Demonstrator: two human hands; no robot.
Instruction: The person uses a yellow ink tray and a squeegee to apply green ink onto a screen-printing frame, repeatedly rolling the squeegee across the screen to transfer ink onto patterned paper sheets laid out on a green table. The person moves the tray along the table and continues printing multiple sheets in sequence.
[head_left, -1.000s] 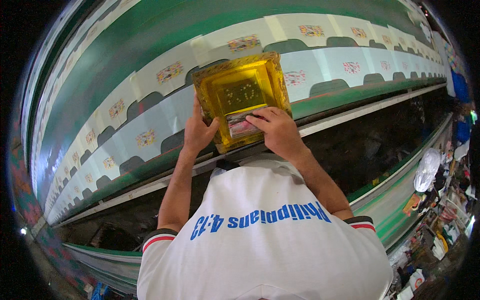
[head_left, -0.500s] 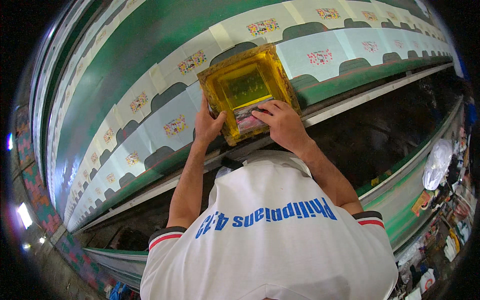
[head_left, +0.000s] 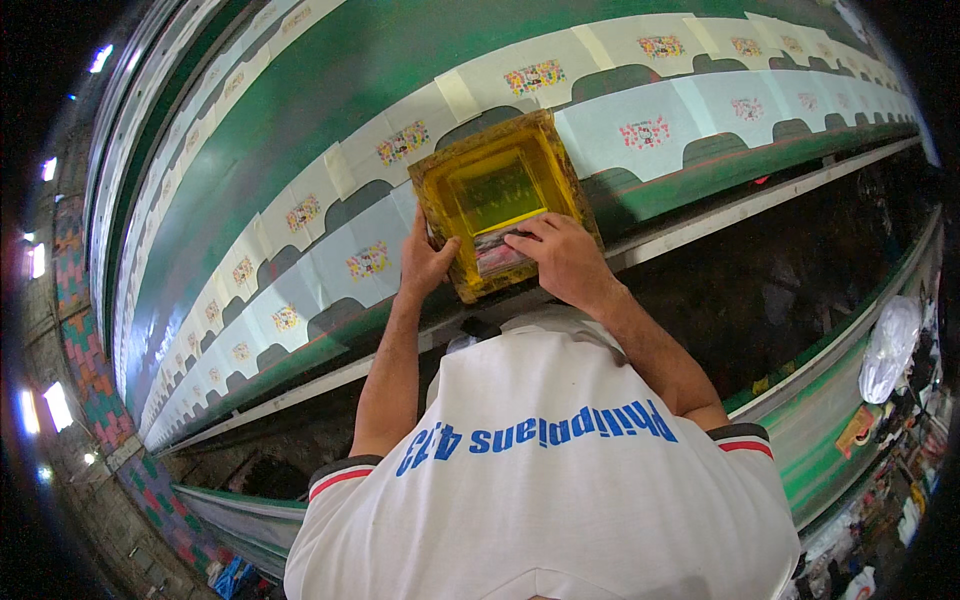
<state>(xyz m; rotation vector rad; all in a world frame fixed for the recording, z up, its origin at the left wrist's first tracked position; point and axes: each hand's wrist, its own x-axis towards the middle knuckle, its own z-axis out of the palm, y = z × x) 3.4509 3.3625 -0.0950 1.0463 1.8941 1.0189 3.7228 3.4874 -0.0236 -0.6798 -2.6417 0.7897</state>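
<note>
A square yellow screen frame (head_left: 566,170) lies tilted on the long work table, above a pale sheet. My left hand (head_left: 425,258) grips its left side, thumb on the near part of the rim. Inside the frame's near half is a flat, pink-stained squeegee (head_left: 498,260). My right hand (head_left: 560,258) holds it, fingers bent over its top; the fingertips' undersides are hidden. Beside the frame, pale sheets with small colourful prints show on the left (head_left: 367,259) and right (head_left: 644,133).
Parallel green tables (head_left: 240,120) carry long rows of printed sheets. A dark gap (head_left: 780,260) runs along the near rail, with another green bench (head_left: 780,470) beyond it. At the far right lie a white plastic bundle (head_left: 888,348) and clutter. Floor tiles (head_left: 90,370) show at far left.
The view has swung, carrying the scene rightward. The frame, with both hands on it, has shifted slightly left relative to the prints; the print to its right now shows uncovered.
</note>
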